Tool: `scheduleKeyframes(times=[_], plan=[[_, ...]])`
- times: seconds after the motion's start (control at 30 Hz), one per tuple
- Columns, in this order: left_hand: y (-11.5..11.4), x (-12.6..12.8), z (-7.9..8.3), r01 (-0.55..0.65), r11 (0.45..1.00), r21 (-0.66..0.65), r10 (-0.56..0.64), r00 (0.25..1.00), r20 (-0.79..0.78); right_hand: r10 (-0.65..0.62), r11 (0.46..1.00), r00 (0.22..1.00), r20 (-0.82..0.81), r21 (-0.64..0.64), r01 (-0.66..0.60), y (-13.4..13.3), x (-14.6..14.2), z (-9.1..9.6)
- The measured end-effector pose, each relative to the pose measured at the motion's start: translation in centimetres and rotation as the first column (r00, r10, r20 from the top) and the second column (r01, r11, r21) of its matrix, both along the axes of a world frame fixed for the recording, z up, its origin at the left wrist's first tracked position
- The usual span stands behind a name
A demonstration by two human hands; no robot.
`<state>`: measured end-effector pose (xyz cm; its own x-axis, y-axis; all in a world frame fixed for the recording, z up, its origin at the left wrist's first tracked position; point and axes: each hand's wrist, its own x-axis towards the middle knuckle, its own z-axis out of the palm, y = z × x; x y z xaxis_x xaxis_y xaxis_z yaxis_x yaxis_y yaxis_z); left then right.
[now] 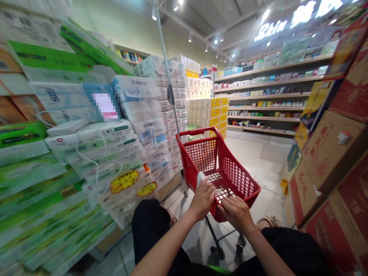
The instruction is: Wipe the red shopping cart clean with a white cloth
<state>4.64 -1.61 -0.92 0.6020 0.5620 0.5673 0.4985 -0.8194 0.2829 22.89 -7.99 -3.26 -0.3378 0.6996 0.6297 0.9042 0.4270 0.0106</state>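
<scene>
A red plastic shopping cart point(238, 172) on a wheeled metal frame stands right in front of me, its near end between my knees. My left hand point(203, 198) is closed at the cart's near left corner over a white cloth point(201, 177), part of which shows past the fingers; whether it is cloth or paper is hard to tell. On the near rim lies my right hand point(237, 212), its fingers curled over the edge into the basket. The basket's grid floor shows beyond my hands. A tall metal pole point(166, 65) rises at the cart's far left corner.
Stacked tissue packs point(149, 115) line the left side, with yellow price signs point(125, 181) and a white cable point(97, 168) hanging in front. Cardboard boxes point(335, 149) are piled on the right. Shelves of goods point(258, 96) stand at the back, beyond the tiled floor point(258, 153).
</scene>
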Motion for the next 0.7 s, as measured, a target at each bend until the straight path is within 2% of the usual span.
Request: scheduleKeyframes(times=[0.1,0.17,0.3,0.4,0.53,0.6,0.7], plan=[[-2.9,0.6,-0.7,0.032,0.999,-0.009,-0.032,0.999,-0.004,-0.001,1.0,1.0,-0.013,-0.011,0.001,0.2,-0.4,-0.1],[-3.1,0.3,-0.6,0.066,0.998,-0.018,-0.066,0.998,-0.018,0.015,0.999,1.0,-0.022,-0.038,-0.015,0.2,-0.5,0.1],[-1.1,-1.0,0.4,0.149,0.988,-0.041,-0.151,0.988,-0.045,0.067,0.995,0.997,-0.04,-0.071,-0.069,0.4,0.8,1.5],[0.8,-1.6,0.5,0.151,0.988,-0.036,-0.152,0.988,-0.032,0.016,1.0,0.999,-0.038,-0.023,-0.017,1.1,3.5,2.3],[2.5,-1.6,-0.7,0.064,0.998,-0.014,-0.064,0.998,0.02,-0.04,0.999,0.999,0.023,-0.03,0.041,3.1,5.7,1.5],[2.5,-1.3,-1.5,-0.012,1.0,-0.014,0.012,0.999,0.039,-0.087,0.996,0.996,0.019,-0.012,0.087,4.1,5.2,0.7],[1.2,-0.7,-2.6,-0.14,0.99,0.004,0.14,0.989,0.052,-0.136,0.99,0.991,-0.011,0.036,0.136,5.0,3.4,0.0]])
